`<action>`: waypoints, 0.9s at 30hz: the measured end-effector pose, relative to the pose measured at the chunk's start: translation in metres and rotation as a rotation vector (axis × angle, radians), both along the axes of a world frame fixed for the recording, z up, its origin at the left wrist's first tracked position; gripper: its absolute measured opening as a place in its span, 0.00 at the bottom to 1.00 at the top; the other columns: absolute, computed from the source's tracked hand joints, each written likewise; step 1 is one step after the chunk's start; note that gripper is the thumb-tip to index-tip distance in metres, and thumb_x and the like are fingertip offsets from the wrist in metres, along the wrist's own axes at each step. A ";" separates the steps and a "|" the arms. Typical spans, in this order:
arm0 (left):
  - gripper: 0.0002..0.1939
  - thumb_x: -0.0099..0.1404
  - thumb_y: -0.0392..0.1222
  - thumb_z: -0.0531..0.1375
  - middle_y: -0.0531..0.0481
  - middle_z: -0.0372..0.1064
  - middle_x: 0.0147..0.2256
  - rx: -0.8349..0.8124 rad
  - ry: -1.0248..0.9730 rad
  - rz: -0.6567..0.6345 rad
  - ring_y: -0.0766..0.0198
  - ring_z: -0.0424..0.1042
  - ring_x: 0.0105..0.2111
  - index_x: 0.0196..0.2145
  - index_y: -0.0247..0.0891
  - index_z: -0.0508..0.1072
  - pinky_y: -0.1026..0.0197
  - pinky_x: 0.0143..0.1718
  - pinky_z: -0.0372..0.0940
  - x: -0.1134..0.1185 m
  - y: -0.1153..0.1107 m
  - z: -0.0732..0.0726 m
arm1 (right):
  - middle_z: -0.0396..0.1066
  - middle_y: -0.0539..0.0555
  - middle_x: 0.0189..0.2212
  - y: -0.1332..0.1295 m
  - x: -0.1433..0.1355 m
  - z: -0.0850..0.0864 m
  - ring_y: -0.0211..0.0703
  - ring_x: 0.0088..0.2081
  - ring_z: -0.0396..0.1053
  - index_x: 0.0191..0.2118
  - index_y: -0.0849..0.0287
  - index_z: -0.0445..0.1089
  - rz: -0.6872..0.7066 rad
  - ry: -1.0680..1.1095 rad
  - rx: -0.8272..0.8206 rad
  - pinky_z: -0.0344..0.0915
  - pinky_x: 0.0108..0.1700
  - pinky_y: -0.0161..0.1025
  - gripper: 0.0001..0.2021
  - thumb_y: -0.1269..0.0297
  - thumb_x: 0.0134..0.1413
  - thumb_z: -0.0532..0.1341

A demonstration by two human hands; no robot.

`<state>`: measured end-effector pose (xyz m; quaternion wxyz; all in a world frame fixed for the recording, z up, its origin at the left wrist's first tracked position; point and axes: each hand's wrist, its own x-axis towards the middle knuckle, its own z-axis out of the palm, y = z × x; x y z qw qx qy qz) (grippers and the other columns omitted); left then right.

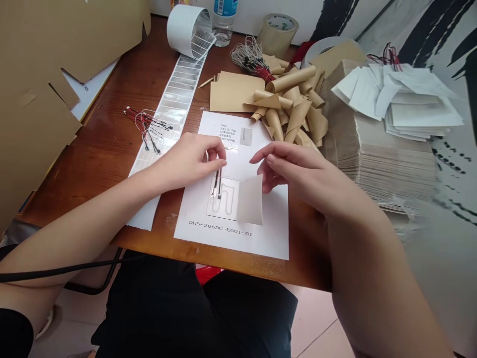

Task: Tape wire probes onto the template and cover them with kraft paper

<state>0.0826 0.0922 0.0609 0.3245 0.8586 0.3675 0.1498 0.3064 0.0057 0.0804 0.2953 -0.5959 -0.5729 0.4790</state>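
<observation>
Wire leads (219,187), dark and red, laid on lower half of printed sheet (231,243), over a square outline with a looped line. Clear tape-like patch seen at their lower end. Left hand (199,156) placed at the upper end of the leads, thumb and forefinger curled close together; whether the leads are pinched can't be told, contact hidden by the thumb. White flap (250,201) stood partly raised at right side of the outline. Right hand (292,166) held at the flap's upper right edge, forefinger extended, lower fingers curled beside it; grip on flap can't be confirmed.

Sheet marked DRS-206DC-E001-01, set on wooden table (100,174). To its left: label strip (181,84), run down from label roll (184,30), with loose wires (147,127) dropped across it. Beyond sheet: brown card (229,94), curled brown papers (298,112), wire bundle (249,54), tape roll (278,35), water bottle (224,22). At right: tall stack (387,159), topped with white pieces (413,97).
</observation>
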 end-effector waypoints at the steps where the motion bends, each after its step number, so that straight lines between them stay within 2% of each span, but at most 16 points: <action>1: 0.06 0.66 0.39 0.61 0.52 0.77 0.31 -0.009 -0.022 0.020 0.63 0.74 0.32 0.37 0.37 0.79 0.59 0.38 0.64 -0.001 0.001 0.001 | 0.73 0.52 0.30 0.000 -0.001 -0.001 0.42 0.31 0.74 0.41 0.56 0.72 0.012 0.038 0.007 0.74 0.38 0.43 0.08 0.60 0.67 0.58; 3: 0.08 0.69 0.42 0.60 0.50 0.78 0.33 -0.098 -0.067 0.049 0.63 0.75 0.32 0.39 0.37 0.79 0.58 0.38 0.67 -0.002 0.002 0.004 | 0.74 0.52 0.31 -0.001 -0.005 -0.004 0.43 0.34 0.75 0.44 0.55 0.72 0.072 0.082 0.024 0.74 0.40 0.44 0.07 0.60 0.65 0.59; 5: 0.11 0.69 0.46 0.61 0.49 0.79 0.33 -0.263 -0.105 0.054 0.64 0.75 0.29 0.39 0.36 0.78 0.59 0.33 0.68 -0.003 0.003 0.005 | 0.75 0.51 0.32 -0.001 -0.010 -0.009 0.44 0.36 0.75 0.45 0.55 0.71 0.143 0.084 0.036 0.74 0.41 0.44 0.09 0.60 0.62 0.62; 7: 0.11 0.66 0.48 0.64 0.48 0.79 0.33 -0.416 -0.112 0.026 0.65 0.74 0.26 0.37 0.37 0.78 0.60 0.29 0.68 -0.003 0.004 0.006 | 0.76 0.50 0.33 -0.002 -0.015 -0.015 0.44 0.36 0.75 0.46 0.55 0.70 0.171 0.050 0.051 0.71 0.40 0.44 0.11 0.60 0.59 0.65; 9: 0.11 0.62 0.48 0.68 0.48 0.78 0.31 -0.487 -0.098 0.002 0.64 0.75 0.27 0.36 0.37 0.79 0.61 0.27 0.69 -0.003 0.003 0.006 | 0.75 0.49 0.31 -0.001 -0.019 -0.022 0.42 0.34 0.73 0.45 0.55 0.69 0.164 0.009 0.076 0.69 0.38 0.42 0.12 0.61 0.57 0.67; 13: 0.08 0.60 0.45 0.68 0.49 0.77 0.27 -0.467 -0.014 -0.011 0.64 0.73 0.26 0.33 0.38 0.80 0.61 0.26 0.67 -0.003 0.004 0.008 | 0.72 0.46 0.28 -0.001 -0.026 -0.027 0.40 0.30 0.70 0.43 0.56 0.68 0.166 -0.081 0.107 0.64 0.35 0.40 0.13 0.63 0.54 0.68; 18: 0.06 0.60 0.42 0.66 0.51 0.76 0.27 -0.408 0.105 -0.040 0.65 0.73 0.25 0.32 0.38 0.80 0.62 0.25 0.63 -0.007 0.008 0.009 | 0.70 0.46 0.28 -0.002 -0.031 -0.025 0.40 0.30 0.68 0.44 0.56 0.70 0.191 -0.201 0.153 0.62 0.35 0.39 0.14 0.65 0.53 0.70; 23: 0.07 0.60 0.44 0.65 0.52 0.76 0.28 -0.338 0.130 -0.086 0.65 0.71 0.26 0.33 0.39 0.81 0.62 0.28 0.61 -0.010 0.011 0.006 | 0.70 0.52 0.39 -0.003 -0.034 -0.029 0.40 0.33 0.67 0.43 0.56 0.72 0.252 -0.305 0.253 0.63 0.36 0.38 0.18 0.63 0.48 0.75; 27: 0.09 0.61 0.45 0.64 0.53 0.75 0.29 -0.296 0.181 -0.110 0.66 0.70 0.29 0.35 0.39 0.82 0.63 0.31 0.59 -0.011 0.012 0.008 | 0.67 0.54 0.45 -0.006 -0.038 -0.031 0.42 0.35 0.67 0.46 0.56 0.70 0.247 -0.358 0.242 0.65 0.36 0.40 0.25 0.58 0.45 0.78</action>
